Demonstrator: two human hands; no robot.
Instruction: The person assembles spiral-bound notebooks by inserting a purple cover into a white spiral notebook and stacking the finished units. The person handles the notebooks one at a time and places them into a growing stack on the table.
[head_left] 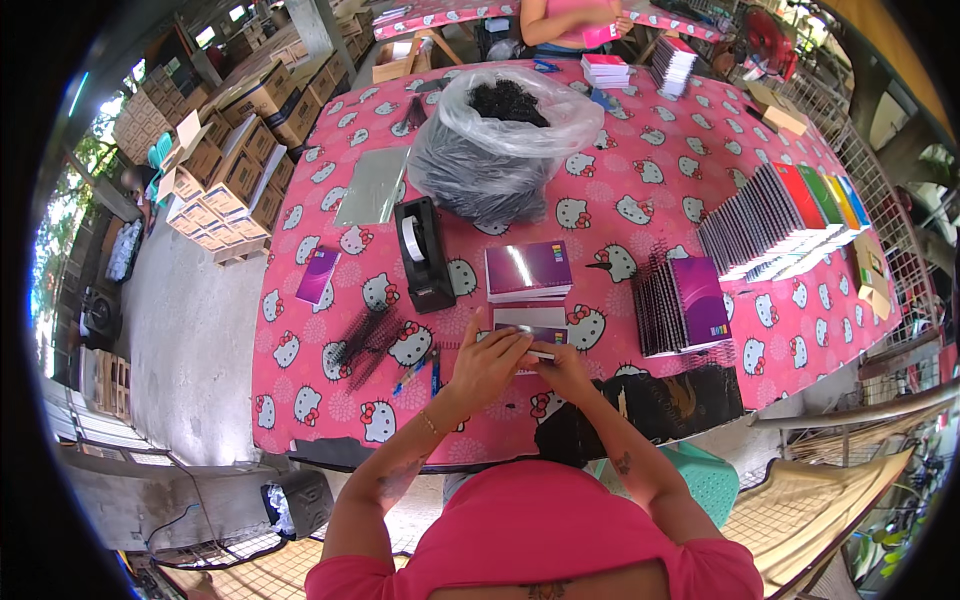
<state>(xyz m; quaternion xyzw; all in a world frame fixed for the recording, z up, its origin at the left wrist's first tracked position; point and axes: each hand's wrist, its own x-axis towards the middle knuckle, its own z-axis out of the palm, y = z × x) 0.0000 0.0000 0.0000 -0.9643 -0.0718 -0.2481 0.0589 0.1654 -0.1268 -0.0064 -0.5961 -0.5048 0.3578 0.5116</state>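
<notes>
In front of me at the table's near side lies a small purple-covered notebook [543, 333], with pale sheets showing at its far edge. My left hand [492, 358] rests across its left part, fingers stretched out and thumb apart. At its near right edge, my right hand [562, 372] grips it with bent fingers, whose tips are partly hidden. Just beyond is a stack of purple notebooks [527, 268]. Loose black spiral coils [366, 342] and pens [435, 372] lie left of my hands.
A black tape dispenser [424, 258] stands left of the stack, near a purple cover [318, 276]. Behind is a plastic bag [490, 165] of black coils. Spiral notebooks [690, 300] and taller coloured stacks [775, 220] stand right. A person [570, 22] works across the table.
</notes>
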